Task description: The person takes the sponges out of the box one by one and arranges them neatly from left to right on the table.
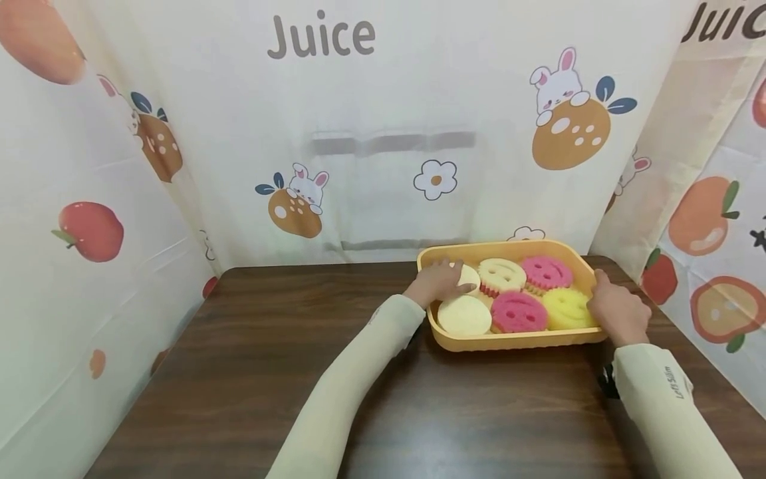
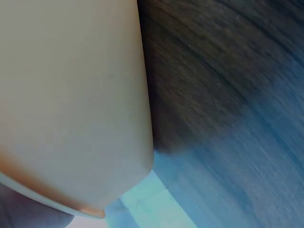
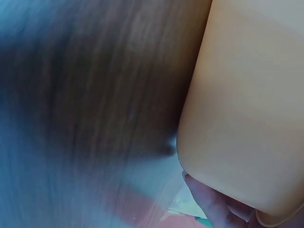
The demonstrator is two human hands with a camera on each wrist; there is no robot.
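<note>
A yellow tray (image 1: 514,342) stands on the table and holds several round sponges. Two pink smiley sponges, a yellow smiley sponge (image 1: 565,308), a cream smiley sponge (image 1: 501,274) and a plain cream sponge (image 1: 465,315) lie in it. My left hand (image 1: 435,282) reaches over the tray's left rim, thumb and fingers about another plain cream sponge (image 1: 471,278) in the back-left corner; the undersides of those fingers are hidden. At the opposite end my right hand (image 1: 619,309) grips the tray's right rim, with fingers (image 3: 213,204) under its outer wall in the right wrist view.
The dark wooden table (image 1: 287,359) extends left of and in front of the tray. A printed curtain (image 1: 389,100) hangs behind the table, close to the tray's back rim, and further printed cloth (image 1: 718,246) hangs along both sides.
</note>
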